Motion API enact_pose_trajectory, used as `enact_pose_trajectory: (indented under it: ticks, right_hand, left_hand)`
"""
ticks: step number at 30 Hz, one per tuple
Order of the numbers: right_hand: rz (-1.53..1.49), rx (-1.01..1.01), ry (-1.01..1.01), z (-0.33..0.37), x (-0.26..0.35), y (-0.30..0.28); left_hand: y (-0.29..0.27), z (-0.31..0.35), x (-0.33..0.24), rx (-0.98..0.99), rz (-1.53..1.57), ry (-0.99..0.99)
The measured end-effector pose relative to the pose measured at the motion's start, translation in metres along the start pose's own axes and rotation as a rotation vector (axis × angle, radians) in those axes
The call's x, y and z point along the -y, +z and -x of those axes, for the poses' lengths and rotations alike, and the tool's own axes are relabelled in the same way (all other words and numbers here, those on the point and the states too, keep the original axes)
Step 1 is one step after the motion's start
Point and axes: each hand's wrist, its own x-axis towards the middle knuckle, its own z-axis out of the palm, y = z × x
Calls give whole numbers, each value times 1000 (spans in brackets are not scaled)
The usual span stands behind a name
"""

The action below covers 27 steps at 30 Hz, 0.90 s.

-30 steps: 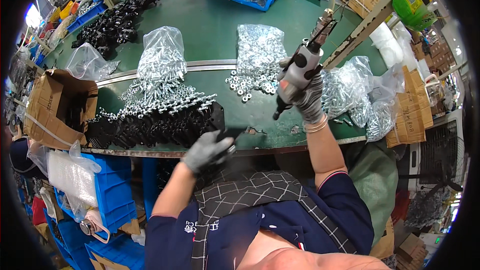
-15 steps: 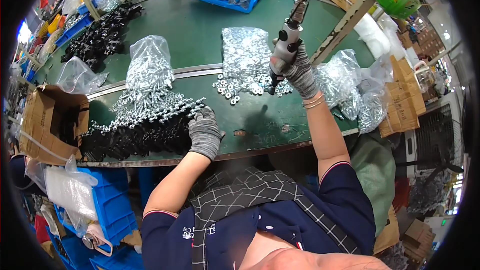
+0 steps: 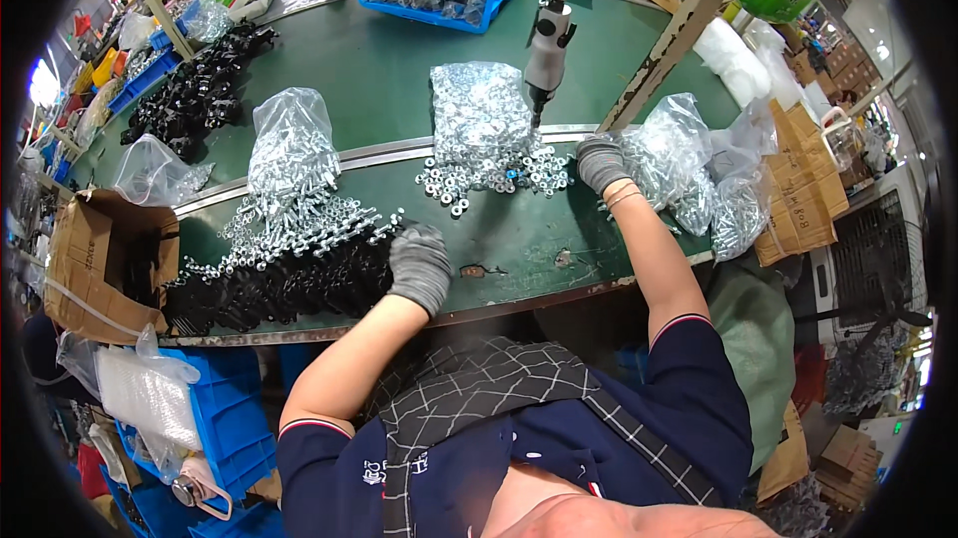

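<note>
My left hand [image 3: 420, 265], in a grey striped knit glove, is closed at the right end of a row of black parts [image 3: 289, 283]; what its fingers hold, if anything, is hidden. Bolts with washers [image 3: 299, 229] lie along the top of that row. My right hand [image 3: 602, 165], gloved alike, is beside a clear bag of bolts [image 3: 664, 154], its fingertips hidden from view. Left of it, a grey power screwdriver [image 3: 546, 51] hangs tip down, held by neither hand. Below its tip are loose washers or nuts [image 3: 454, 182] in front of a full clear bag [image 3: 479, 109].
A blue bin [image 3: 439, 14] of bagged parts stands at the back of the green bench [image 3: 384, 64]. A metal strip [image 3: 384, 151] crosses the bench, and a worn post [image 3: 664, 54] rises at right. An open cardboard box [image 3: 75, 264] sits at the left end.
My right hand has let go of the screwdriver and moved down to the bag of bolts. The screwdriver now hangs free, farther up. My left hand has shifted slightly right and down.
</note>
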Motion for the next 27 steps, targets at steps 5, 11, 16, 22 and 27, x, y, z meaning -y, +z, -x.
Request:
enact_pose_trajectory:
  ticks: [5,11,16,22,27]
  right_hand:
    - [-274,-138,-47,14,-14,-2]
    - [-947,-168,-110,72,32,-41]
    - [-1320,-19,-160,93,76,-25]
    - [-1430,121,-273,105,106,-28]
    - [-1657,238,-238,111,115,-18]
  left_hand:
    - [-5,9,-11,-78,38,83]
    - [14,1,-15,-66,102,-32]
    - [27,-5,-2,-20,173,-103]
    - [-13,32,-5,11,161,-22]
    - [-4,16,-4,111,231,28]
